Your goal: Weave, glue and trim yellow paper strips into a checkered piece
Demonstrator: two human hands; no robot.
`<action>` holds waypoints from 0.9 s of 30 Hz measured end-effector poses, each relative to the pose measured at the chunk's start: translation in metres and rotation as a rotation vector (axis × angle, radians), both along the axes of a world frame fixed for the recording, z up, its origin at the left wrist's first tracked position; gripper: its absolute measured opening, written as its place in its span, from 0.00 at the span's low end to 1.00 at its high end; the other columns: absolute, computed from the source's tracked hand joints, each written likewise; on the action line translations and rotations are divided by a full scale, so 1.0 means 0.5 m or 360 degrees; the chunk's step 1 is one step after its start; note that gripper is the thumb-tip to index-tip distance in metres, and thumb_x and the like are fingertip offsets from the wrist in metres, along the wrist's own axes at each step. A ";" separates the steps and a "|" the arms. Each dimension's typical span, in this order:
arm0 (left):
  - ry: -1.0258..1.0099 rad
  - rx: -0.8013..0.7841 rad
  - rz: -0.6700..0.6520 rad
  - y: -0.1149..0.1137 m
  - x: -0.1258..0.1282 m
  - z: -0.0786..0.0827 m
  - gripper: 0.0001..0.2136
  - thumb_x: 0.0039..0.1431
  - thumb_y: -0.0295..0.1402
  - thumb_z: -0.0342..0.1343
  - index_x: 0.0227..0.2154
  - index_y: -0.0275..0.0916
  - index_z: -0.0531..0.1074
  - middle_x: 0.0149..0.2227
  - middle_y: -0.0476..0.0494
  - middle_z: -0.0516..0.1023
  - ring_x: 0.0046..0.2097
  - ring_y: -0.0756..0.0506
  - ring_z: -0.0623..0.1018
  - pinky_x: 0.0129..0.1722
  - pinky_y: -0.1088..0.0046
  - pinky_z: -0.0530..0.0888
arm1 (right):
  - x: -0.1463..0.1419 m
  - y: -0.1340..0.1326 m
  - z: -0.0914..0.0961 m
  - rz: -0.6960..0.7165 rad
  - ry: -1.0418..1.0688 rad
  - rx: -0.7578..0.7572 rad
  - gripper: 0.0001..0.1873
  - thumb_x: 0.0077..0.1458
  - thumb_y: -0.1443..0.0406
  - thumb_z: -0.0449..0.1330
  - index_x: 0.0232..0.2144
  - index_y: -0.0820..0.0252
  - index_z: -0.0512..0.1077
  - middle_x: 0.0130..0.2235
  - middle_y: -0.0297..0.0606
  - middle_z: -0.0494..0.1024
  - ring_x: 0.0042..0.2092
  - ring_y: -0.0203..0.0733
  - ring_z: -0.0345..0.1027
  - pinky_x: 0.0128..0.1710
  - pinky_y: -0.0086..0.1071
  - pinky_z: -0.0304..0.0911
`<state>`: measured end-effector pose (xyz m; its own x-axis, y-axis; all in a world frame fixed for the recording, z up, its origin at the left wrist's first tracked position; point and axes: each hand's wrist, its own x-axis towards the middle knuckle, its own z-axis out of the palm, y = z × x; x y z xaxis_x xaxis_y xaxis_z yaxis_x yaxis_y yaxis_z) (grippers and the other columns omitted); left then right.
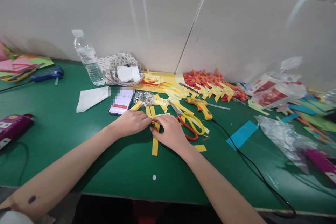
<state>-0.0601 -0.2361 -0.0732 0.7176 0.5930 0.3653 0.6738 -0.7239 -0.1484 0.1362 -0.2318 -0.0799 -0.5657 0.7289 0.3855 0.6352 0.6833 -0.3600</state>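
Note:
Yellow paper strips point(155, 145) cross one another between my two hands, one hanging down toward me on the green table. My left hand point(133, 123) has its fingers closed on the strips from the left. From the right, my right hand point(170, 131) pinches them, thumb below and fingers above; the exact fold is hidden behind the fingers. Beside my right hand lie scissors point(187, 120) with one red and one yellow handle loop. A yellow glue gun point(201, 106) rests just past them. Behind my hands is a clear round case point(144, 98) with small pieces inside.
A phone point(122, 101), white tissue point(92, 98) and water bottle point(90, 61) stand to the left. Woven paper pieces point(204, 80) line the divider. Right of me are a blue paper strip point(243, 134), a plastic bag point(286, 140) and the glue gun's black cord point(252, 162).

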 end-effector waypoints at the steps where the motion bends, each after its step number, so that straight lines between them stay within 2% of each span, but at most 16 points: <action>1: -0.0023 -0.0007 0.0015 0.000 0.001 0.000 0.13 0.65 0.30 0.40 0.31 0.39 0.69 0.26 0.46 0.74 0.29 0.49 0.74 0.28 0.74 0.69 | 0.000 0.002 -0.002 -0.0001 -0.0009 0.0016 0.09 0.51 0.66 0.59 0.37 0.58 0.71 0.39 0.40 0.78 0.43 0.45 0.70 0.45 0.39 0.61; 5: -0.0217 -0.0036 0.0085 -0.002 0.004 -0.002 0.12 0.64 0.32 0.41 0.35 0.40 0.70 0.29 0.45 0.76 0.34 0.48 0.76 0.32 0.74 0.71 | 0.002 0.009 -0.007 -0.0052 -0.0028 0.0008 0.07 0.55 0.69 0.55 0.34 0.58 0.72 0.36 0.39 0.78 0.40 0.43 0.70 0.42 0.38 0.62; 8: -0.0361 0.0044 0.0193 -0.003 0.005 -0.003 0.11 0.64 0.35 0.43 0.39 0.40 0.70 0.34 0.43 0.78 0.37 0.47 0.77 0.33 0.73 0.72 | 0.006 0.012 -0.006 -0.0140 0.0056 0.0019 0.07 0.57 0.68 0.54 0.34 0.58 0.72 0.36 0.38 0.78 0.39 0.43 0.70 0.40 0.37 0.63; 14: -0.0480 0.0108 0.0329 -0.003 0.006 -0.006 0.09 0.62 0.34 0.45 0.40 0.38 0.68 0.36 0.43 0.79 0.36 0.46 0.78 0.32 0.72 0.72 | 0.021 0.020 0.008 -0.0335 0.0553 0.0175 0.07 0.57 0.63 0.54 0.34 0.56 0.73 0.37 0.39 0.78 0.40 0.44 0.72 0.43 0.38 0.66; 17: -0.0466 0.0110 0.0355 -0.002 0.007 -0.009 0.08 0.61 0.32 0.45 0.39 0.38 0.67 0.37 0.43 0.79 0.36 0.45 0.78 0.31 0.72 0.72 | 0.026 0.023 0.024 -0.0475 0.0874 0.0108 0.07 0.54 0.59 0.58 0.31 0.56 0.72 0.36 0.39 0.78 0.40 0.45 0.72 0.43 0.40 0.67; 19: -0.0486 0.0097 0.0386 0.000 0.008 -0.013 0.08 0.61 0.32 0.45 0.39 0.39 0.67 0.37 0.44 0.79 0.37 0.45 0.78 0.31 0.71 0.72 | 0.029 0.026 0.035 -0.0527 0.1182 -0.0180 0.10 0.50 0.57 0.61 0.31 0.57 0.72 0.35 0.39 0.78 0.39 0.45 0.72 0.41 0.39 0.68; 22: -0.0567 -0.0005 0.0480 0.002 0.006 -0.018 0.08 0.60 0.31 0.46 0.40 0.40 0.66 0.37 0.44 0.79 0.38 0.45 0.78 0.32 0.71 0.72 | 0.033 0.034 0.048 -0.0387 0.1583 -0.0901 0.15 0.45 0.56 0.64 0.32 0.59 0.71 0.33 0.37 0.78 0.36 0.44 0.74 0.37 0.38 0.69; 24: -0.0627 -0.0119 0.0536 0.002 0.004 -0.018 0.09 0.58 0.32 0.48 0.41 0.40 0.65 0.37 0.44 0.78 0.39 0.44 0.78 0.31 0.71 0.71 | 0.035 0.037 0.051 -0.0264 0.1595 -0.1347 0.16 0.43 0.57 0.65 0.32 0.59 0.71 0.33 0.37 0.78 0.34 0.43 0.74 0.36 0.38 0.70; 25: -0.0671 -0.0178 0.0549 0.001 0.003 -0.017 0.09 0.57 0.32 0.49 0.41 0.40 0.64 0.37 0.44 0.78 0.39 0.44 0.78 0.31 0.71 0.71 | 0.036 0.038 0.051 -0.0248 0.1535 -0.1497 0.15 0.41 0.58 0.66 0.32 0.60 0.71 0.33 0.38 0.78 0.34 0.43 0.74 0.36 0.38 0.70; 27: -0.0828 -0.0297 0.0538 -0.002 0.003 -0.012 0.09 0.58 0.32 0.48 0.42 0.41 0.63 0.38 0.46 0.77 0.39 0.45 0.77 0.32 0.71 0.72 | 0.035 0.036 0.048 -0.0284 0.1351 -0.1614 0.15 0.41 0.61 0.67 0.32 0.61 0.72 0.34 0.39 0.79 0.35 0.42 0.74 0.36 0.37 0.71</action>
